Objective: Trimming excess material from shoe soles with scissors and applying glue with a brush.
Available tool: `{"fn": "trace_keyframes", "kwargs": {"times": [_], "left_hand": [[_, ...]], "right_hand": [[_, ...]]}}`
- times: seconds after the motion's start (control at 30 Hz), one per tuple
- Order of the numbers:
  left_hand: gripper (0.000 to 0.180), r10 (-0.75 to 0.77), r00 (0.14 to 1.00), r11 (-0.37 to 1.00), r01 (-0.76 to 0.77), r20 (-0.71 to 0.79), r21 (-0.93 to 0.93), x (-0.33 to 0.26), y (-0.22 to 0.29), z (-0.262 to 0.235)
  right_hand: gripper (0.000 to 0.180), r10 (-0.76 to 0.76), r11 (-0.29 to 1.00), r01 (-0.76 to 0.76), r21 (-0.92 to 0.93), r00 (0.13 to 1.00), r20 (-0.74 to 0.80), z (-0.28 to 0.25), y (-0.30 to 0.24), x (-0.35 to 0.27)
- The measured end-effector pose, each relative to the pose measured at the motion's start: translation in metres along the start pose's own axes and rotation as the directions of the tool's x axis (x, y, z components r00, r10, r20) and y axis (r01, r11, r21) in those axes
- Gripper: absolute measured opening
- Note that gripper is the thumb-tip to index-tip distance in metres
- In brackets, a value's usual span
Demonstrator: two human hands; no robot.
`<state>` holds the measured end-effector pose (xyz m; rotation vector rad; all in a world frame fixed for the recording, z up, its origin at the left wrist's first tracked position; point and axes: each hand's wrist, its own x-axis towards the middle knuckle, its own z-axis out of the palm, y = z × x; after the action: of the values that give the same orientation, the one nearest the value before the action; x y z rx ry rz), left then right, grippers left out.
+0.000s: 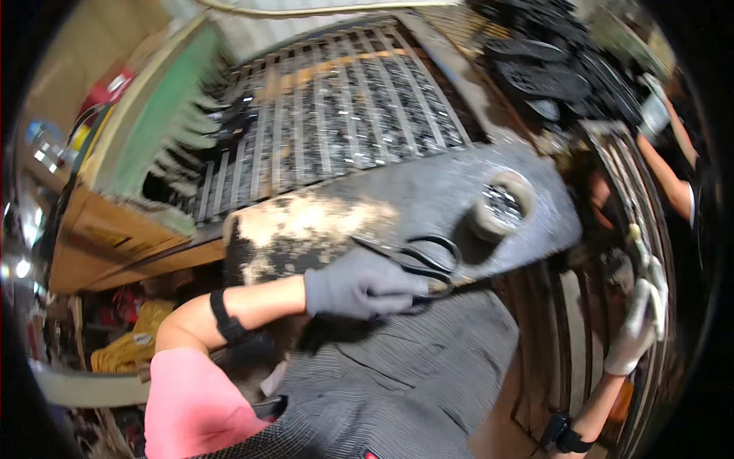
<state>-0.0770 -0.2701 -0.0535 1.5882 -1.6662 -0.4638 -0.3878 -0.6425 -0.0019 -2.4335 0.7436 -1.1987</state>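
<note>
My left hand, in a grey glove, is at the near edge of a worn grey board. Its fingers are bunched together and point right; what they hold, if anything, is hidden. Beside them lie black-handled scissors, blades pointing left. A round tub with shiny dark bits stands on the board's right part. Far to the right my right hand, in a pale glove, reaches along a long rail, fingers stretched out. Past its fingertips shows a slender pale piece with a yellowish tip, too blurred to name.
Behind the board lies a slatted rack over shiny black material. Left stands a green-sided cardboard box. Black sole-shaped pieces are heaped at the back right. Another person's gloved hand is at the far right.
</note>
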Motion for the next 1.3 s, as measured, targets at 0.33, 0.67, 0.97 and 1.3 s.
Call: {"fn": "trace_keyframes", "kwargs": {"times": [0.33,0.67,0.97,1.3], "left_hand": [[0.039,-0.578,0.792,0.422,0.495,-0.195,0.759,-0.059,-0.16,-0.222],[0.055,-0.665,0.207,-0.397,0.717,-0.718,0.574,-0.16,-0.297,-0.342],[0.052,-0.539,0.408,-0.321,0.709,-0.737,0.628,-0.184,-0.284,-0.32],[0.084,-0.352,0.733,0.247,0.672,-0.582,0.698,-0.208,-0.11,-0.251]], "right_hand": [[0.031,-0.518,0.816,0.577,-0.026,0.75,0.411,0.168,-0.121,0.061],[0.034,-0.502,0.85,0.492,0.19,0.644,0.577,0.214,-0.227,-0.054],[0.036,-0.48,0.873,0.409,0.264,0.817,0.321,0.25,-0.186,-0.09],[0.039,-0.485,0.869,0.398,0.293,0.8,0.352,0.234,-0.211,-0.072]]}}
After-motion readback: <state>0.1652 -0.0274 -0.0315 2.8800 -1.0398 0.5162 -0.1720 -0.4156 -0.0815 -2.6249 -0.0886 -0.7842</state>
